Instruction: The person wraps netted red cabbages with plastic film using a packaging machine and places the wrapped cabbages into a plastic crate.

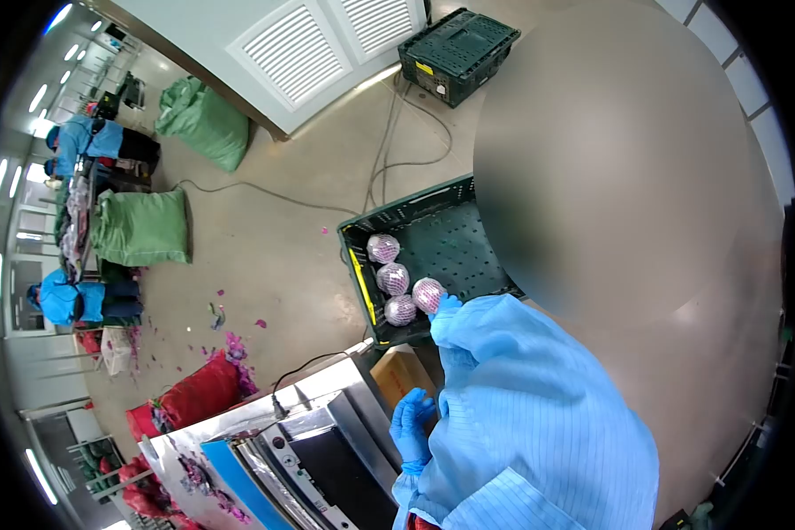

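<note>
The view is turned sideways. My right hand [449, 303], in a blue glove and mostly hidden by its sleeve, is closed on a wrapped red cabbage [428, 295], a purple-and-white ball with a net-like pattern. It is inside a dark green plastic crate [420, 205] with a yellow strip. Three similar cabbages [393, 279] lie in a row along the crate's yellow-marked end. My left hand [411, 426], also gloved in blue, hangs beside the metal bench with fingers loosely bent and nothing seen in them.
A metal bench [349, 375] carries a boxy machine [331, 468] with a black plate. A cardboard box [402, 375] stands beside it. Cables [384, 146] cross the floor near a closed green crate [459, 55]. Purple leaf scraps, green sacks [141, 228] and co-workers [84, 300] are farther off.
</note>
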Demonstrator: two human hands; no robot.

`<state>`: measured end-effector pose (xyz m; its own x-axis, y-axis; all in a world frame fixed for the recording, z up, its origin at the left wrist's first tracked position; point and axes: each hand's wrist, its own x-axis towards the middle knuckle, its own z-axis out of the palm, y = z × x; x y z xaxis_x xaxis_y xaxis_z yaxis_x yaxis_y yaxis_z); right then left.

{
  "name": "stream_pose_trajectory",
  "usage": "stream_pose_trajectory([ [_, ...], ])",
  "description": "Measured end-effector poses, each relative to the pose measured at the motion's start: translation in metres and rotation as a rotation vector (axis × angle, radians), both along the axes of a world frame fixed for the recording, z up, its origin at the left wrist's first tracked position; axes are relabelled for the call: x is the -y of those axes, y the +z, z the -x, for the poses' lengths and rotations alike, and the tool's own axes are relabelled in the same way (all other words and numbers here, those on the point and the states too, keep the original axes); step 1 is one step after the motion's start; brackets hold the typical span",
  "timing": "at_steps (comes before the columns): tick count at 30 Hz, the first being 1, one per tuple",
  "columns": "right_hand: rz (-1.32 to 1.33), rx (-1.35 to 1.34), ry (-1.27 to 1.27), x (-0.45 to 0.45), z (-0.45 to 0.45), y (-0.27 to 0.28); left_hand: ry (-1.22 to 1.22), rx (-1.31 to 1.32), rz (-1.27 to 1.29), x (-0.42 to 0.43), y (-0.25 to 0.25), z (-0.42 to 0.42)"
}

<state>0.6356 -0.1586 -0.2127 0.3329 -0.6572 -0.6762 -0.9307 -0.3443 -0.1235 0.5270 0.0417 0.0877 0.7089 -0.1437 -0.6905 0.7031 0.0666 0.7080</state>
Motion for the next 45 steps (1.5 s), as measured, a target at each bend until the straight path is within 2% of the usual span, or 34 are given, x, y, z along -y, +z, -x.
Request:
stream_pose_trajectory([
  [5, -0.039, 0.028, 0.011, -0.001, 0.005, 0.008, 0.077, -0.05, 0.035, -0.002, 0.016, 0.009],
  [17, -0.088, 0.069, 0.069, -0.006, 0.005, 0.023, 0.132, 0.121, 0.008, -0.021, 0.019, 0.027],
  [29, -0.125, 0.086, 0.129, -0.009, 0.011, 0.024, 0.243, 0.031, 0.024, -0.008, 0.032, 0.034],
  [41, -0.156, 0.068, 0.233, -0.018, 0.017, 0.025, 0.327, 0.037, 0.065, -0.009, 0.03, 0.037],
  [45, -0.159, 0.068, 0.308, -0.023, 0.024, 0.028, 0.274, 0.106, 0.131, -0.014, 0.024, 0.039],
])
